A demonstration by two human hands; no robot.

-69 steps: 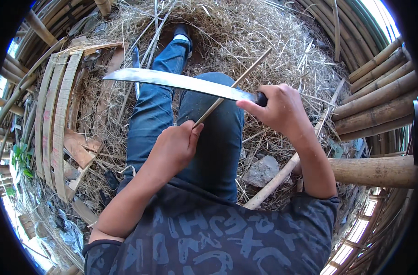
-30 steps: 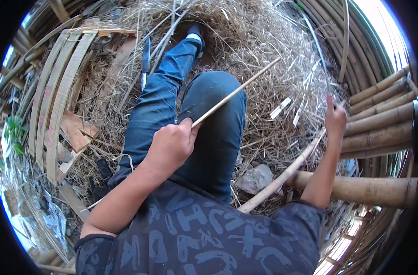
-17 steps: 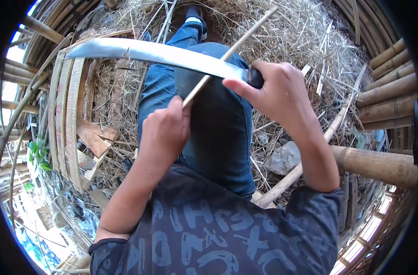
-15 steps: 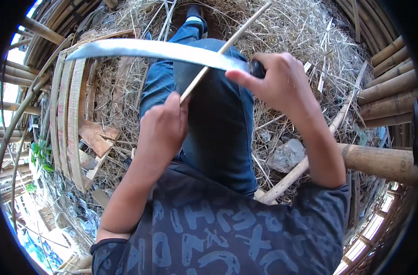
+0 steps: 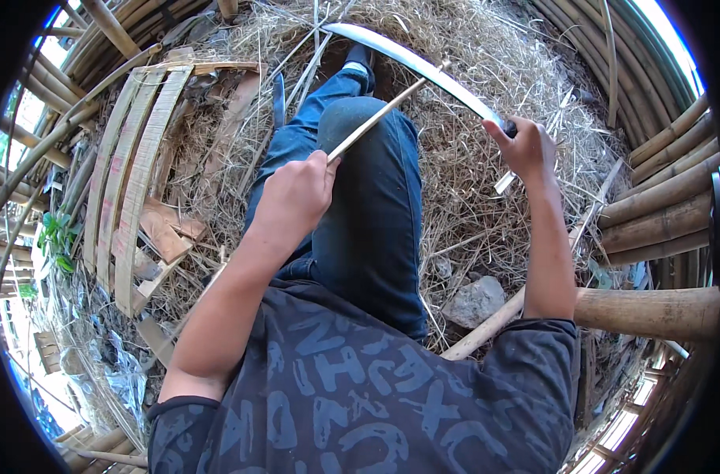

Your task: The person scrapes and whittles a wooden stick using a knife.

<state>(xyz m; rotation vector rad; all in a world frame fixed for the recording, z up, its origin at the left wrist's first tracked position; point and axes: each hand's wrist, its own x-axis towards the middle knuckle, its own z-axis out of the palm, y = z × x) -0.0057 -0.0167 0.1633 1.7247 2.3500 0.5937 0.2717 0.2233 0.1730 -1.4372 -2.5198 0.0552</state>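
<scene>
Straw-littered ground [image 5: 471, 201] under everything; stacked bamboo poles [image 5: 660, 213] wall off my right side; my dark shirt [image 5: 352, 379], grey lettering across it, fills the bottom of the view; blue jeans [image 5: 368, 237] above that, right knee bent up, left leg running out ahead to a dark shoe; slatted wooden frame [image 5: 148, 182] on my left, its slats running away from me, broken wood pieces [image 5: 166, 229] lying just beside it; thick bamboo pole [image 5: 648, 312] comes in level from the right edge, past my right elbow; big curved knife [image 5: 423, 67] is out beyond the knee, silver blade sweeping up and left from its dark handle; my right hand [image 5: 526, 150] is closed round that handle, arm reaching well forward; pale thin stick [image 5: 376, 120] slants up and right over the knee; my left hand [image 5: 297, 193] is clenched on its near end; stick's far end overlaps the blade in view, can't tell if they touch; grey rock [image 5: 474, 302] sits on the ground right of my thigh; green leaves [image 5: 57, 237] left of the frame; smaller knife [image 5: 278, 101] by my left leg; pale wood chip [image 5: 505, 183] on the straw below my right hand.
</scene>
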